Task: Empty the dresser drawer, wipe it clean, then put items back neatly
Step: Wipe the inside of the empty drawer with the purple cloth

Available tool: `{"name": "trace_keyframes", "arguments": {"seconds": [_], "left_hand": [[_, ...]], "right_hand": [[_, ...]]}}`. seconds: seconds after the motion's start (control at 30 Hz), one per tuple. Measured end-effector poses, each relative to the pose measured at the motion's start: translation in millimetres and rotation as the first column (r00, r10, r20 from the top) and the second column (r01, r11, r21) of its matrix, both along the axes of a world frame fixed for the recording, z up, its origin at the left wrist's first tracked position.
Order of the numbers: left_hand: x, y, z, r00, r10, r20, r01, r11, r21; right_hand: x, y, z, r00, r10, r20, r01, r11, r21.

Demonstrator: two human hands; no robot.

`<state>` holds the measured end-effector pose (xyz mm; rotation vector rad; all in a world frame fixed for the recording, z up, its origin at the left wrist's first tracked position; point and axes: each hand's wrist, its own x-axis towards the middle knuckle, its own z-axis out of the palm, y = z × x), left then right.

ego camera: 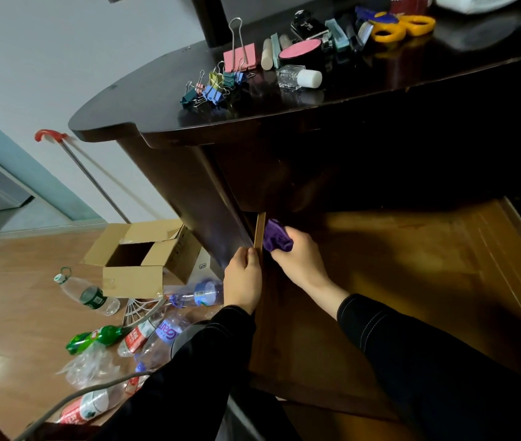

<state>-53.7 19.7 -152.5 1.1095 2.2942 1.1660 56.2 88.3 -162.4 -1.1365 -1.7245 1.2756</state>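
dark glossy wooden dresser worktop (157,100), carrying small coloured metal binder clips (211,89). below it, the brown wooden drawer (396,265), pulled out and bare inside: rigid, probably heavy, best steadied by a side wall. left hand (242,278) curls over the left wall's top edge. right hand (300,259) bunches a soft purple cloth (276,240), limp and light, against the inner left wall near the back corner.

Purple cloth (276,238), dark brown dresser top (157,100), pink binder clip (240,55), yellow-handled scissors (402,27), green bottle (96,337)
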Motion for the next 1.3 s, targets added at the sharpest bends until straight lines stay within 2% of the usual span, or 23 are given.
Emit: {"name": "trace_keyframes", "arguments": {"seconds": [0.13, 0.17, 0.33, 0.5, 0.57, 0.67, 0.73, 0.9, 1.07, 1.13, 1.17, 1.23, 1.3], "left_hand": [[0, -1, 0, 1.0, -0.011, -0.011, 0.011, 1.0, -0.012], [0, -1, 1, 1.0, -0.013, -0.007, 0.013, 1.0, -0.013], [0, 0, 0, 1.0, 0.003, 0.014, -0.003, 1.0, 0.003], [0, 0, -1, 1.0, -0.008, 0.021, 0.009, 1.0, -0.008], [0, 0, 0, 0.999, -0.011, 0.032, 0.011, 1.0, -0.008], [-1, 0, -1, 0.999, -0.008, 0.031, 0.008, 1.0, 0.007], [-1, 0, -2, 1.0, -0.005, 0.026, 0.005, 1.0, 0.003], [-1, 0, -1, 0.999, -0.017, 0.037, 0.017, 1.0, 0.003], [-1, 1, -3, 1.0, -0.001, 0.022, 0.001, 1.0, 0.008], [-1, 1, -3, 1.0, 0.001, 0.021, -0.001, 1.0, 0.008], [-2, 1, -3, 1.0, 0.001, 0.02, -0.001, 1.0, 0.002], [-2, 0, -2, 1.0, -0.006, 0.023, 0.006, 1.0, -0.004], [-2, 0, -1, 0.999, -0.011, 0.032, 0.011, 1.0, -0.003]], "right_hand": [[11, -1, -14, 0.966, 0.143, 0.214, -0.119, 0.985, -0.124], [12, 2, -12, 0.965, 0.141, 0.222, -0.115, 0.985, -0.129], [1, 2, 6, 1.0, 0.001, 0.02, -0.001, 1.0, 0.0], [13, -6, -8, 0.976, 0.166, 0.14, -0.138, 0.972, -0.188], [14, -2, -2, 0.977, 0.147, 0.154, -0.126, 0.983, -0.136], [4, -4, 7, 0.998, 0.009, 0.065, -0.009, 1.0, -0.006], [2, -11, 4, 0.999, -0.015, 0.049, 0.015, 1.0, 0.002], [12, -8, -13, 0.932, 0.199, 0.303, -0.137, 0.967, -0.216], [5, -7, 10, 0.998, 0.003, 0.056, 0.001, 0.998, -0.058], [5, -15, 10, 0.998, 0.003, 0.057, -0.001, 1.0, -0.025], [6, -18, 5, 0.995, 0.037, 0.094, -0.033, 0.999, -0.042], [11, -19, -5, 0.979, 0.133, 0.157, -0.105, 0.979, -0.173], [15, -12, -7, 0.974, 0.173, 0.146, -0.122, 0.946, -0.301]]}}
